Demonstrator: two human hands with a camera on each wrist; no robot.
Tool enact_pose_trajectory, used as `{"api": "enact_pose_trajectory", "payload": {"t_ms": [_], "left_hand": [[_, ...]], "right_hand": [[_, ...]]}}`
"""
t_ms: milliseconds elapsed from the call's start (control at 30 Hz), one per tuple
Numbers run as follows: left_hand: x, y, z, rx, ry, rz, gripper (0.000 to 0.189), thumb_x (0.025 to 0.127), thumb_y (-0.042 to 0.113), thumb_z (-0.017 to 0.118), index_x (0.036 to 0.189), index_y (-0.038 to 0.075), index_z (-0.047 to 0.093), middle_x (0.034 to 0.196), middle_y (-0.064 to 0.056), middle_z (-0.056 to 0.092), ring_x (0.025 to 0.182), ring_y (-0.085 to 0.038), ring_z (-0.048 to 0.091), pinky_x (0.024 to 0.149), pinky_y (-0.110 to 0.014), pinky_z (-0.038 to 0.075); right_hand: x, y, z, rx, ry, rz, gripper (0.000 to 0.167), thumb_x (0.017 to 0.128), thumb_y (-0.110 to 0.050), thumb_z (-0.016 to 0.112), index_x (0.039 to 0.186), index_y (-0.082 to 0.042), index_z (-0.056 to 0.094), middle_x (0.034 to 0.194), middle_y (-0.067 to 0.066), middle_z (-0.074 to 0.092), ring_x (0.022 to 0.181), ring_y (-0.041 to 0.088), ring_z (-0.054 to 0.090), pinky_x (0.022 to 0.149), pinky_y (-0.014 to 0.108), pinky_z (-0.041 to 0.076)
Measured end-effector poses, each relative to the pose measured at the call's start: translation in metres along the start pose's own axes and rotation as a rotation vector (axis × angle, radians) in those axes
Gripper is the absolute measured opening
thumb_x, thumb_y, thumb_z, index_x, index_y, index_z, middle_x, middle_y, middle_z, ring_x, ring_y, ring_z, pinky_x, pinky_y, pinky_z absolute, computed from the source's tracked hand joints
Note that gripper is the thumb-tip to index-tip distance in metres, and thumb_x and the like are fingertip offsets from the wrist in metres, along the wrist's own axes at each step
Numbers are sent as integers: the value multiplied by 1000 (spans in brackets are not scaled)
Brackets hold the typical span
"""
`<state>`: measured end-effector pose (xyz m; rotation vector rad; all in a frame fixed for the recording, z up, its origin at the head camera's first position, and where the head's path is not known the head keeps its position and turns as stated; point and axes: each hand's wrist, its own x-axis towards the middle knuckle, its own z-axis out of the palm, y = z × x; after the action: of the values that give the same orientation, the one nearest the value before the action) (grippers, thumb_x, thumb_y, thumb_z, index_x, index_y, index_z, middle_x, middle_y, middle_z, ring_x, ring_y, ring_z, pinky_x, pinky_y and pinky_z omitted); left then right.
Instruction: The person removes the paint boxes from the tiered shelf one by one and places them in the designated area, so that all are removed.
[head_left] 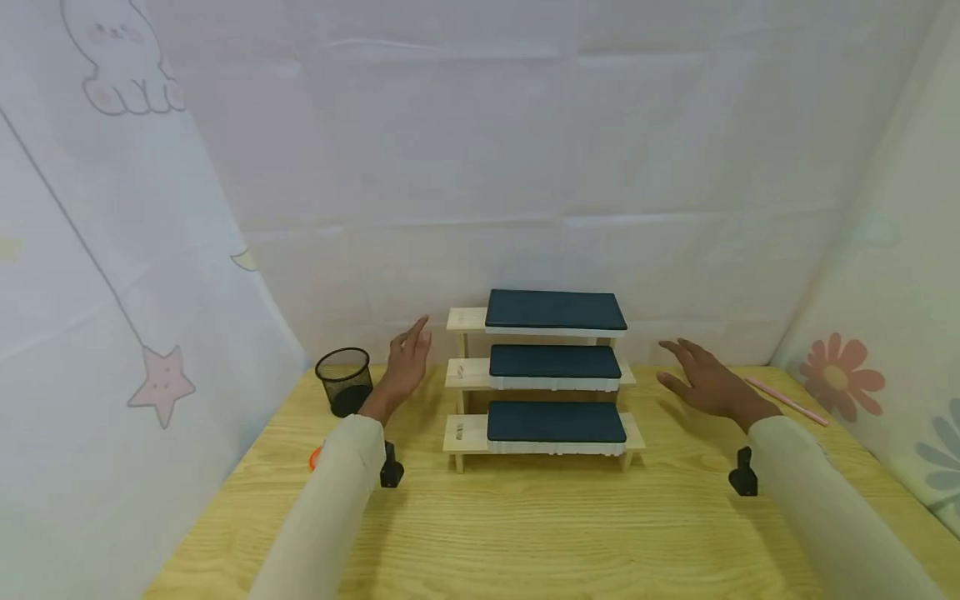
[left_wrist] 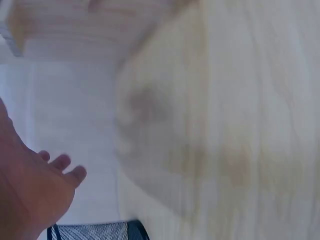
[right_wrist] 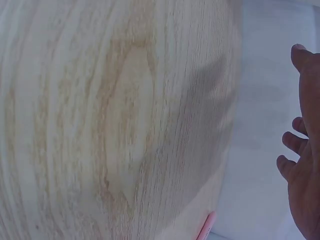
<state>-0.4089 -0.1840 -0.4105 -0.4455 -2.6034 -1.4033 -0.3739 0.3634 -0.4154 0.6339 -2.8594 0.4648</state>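
Note:
A three-tier wooden stand (head_left: 471, 433) stands on the table, with a dark-lidded white box on each step: the top box (head_left: 555, 310), the middle box (head_left: 555, 362) and the bottom box (head_left: 556, 422). To the stand's left my left hand (head_left: 405, 367) hovers with its fingers extended, holding nothing. On the other side my right hand (head_left: 705, 382) is held in the air, fingers spread and nothing in them. Both hands are apart from the stand. In the left wrist view the left hand (left_wrist: 37, 185) shows at the edge; the right hand (right_wrist: 306, 150) shows in the right wrist view.
A black mesh cup (head_left: 345, 383) stands on the wooden table (head_left: 540, 533) just left of the left hand. A pink stick (head_left: 787, 402) lies behind the right wrist. Something orange (head_left: 314, 457) is partly hidden by the left sleeve. Printed cloth (head_left: 525, 167) hangs around the table.

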Motion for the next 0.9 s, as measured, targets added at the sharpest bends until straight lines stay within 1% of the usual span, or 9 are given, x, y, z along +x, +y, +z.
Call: {"api": "enact_pose_trajectory", "payload": {"t_ms": [100,167,233,333,500,567,700,800,900], "left_hand": [[9,8,3,-132,-16,37,59,108,54,16,162,32,9,164,-14,1,148,-41,3,109,-72,13],[15,12,6,-221,-53,63,57,109,53,14,162,35,7,164,-12,3,147,-43,7,109,-72,12],[18,16,8,-303,-93,69,55,108,53,13,161,40,5,164,-11,5,146,-46,14,110,-72,12],[20,25,12,-386,-135,74,54,108,56,15,160,44,6,165,-8,6,143,-49,23,112,-70,13],[21,34,17,-384,-162,87,55,107,57,24,160,43,16,165,7,9,144,-38,26,113,-66,17],[21,36,18,-387,-160,83,56,107,57,27,159,40,20,164,5,16,143,-38,28,113,-66,19],[21,37,22,-390,-141,62,58,105,60,30,158,36,25,159,1,24,140,-39,32,111,-66,21],[21,38,26,-374,-122,52,58,105,61,29,157,35,25,160,2,21,141,-36,30,111,-67,19],[21,37,30,-368,-103,50,56,107,59,26,157,34,25,161,5,16,144,-32,25,112,-68,16]], "right_hand": [[0,1,0,4,2,8,70,105,-45,52,158,-8,24,158,33,17,140,58,21,103,76,22],[1,0,0,6,12,9,70,104,-44,52,158,-9,24,158,32,17,140,57,23,103,76,23],[1,-2,-1,15,21,9,69,104,-44,53,158,-9,25,158,31,18,140,56,23,103,75,23],[2,-8,-3,41,25,11,68,105,-42,53,157,-9,26,159,30,18,141,55,22,103,75,23],[5,-14,-4,62,4,20,68,105,-45,50,158,-10,25,161,27,15,144,53,18,105,74,21],[8,-14,-4,65,1,12,67,106,-45,49,158,-10,24,161,27,15,144,52,17,105,74,21],[15,-15,-5,85,48,-27,62,107,-40,49,155,-7,29,158,25,21,143,49,22,107,71,22],[21,-19,-7,119,88,-51,58,107,-37,49,153,-5,33,156,22,27,143,46,25,108,68,23],[29,-25,-10,177,113,-55,57,108,-36,47,154,-7,33,157,20,28,142,44,27,108,67,24]]}}
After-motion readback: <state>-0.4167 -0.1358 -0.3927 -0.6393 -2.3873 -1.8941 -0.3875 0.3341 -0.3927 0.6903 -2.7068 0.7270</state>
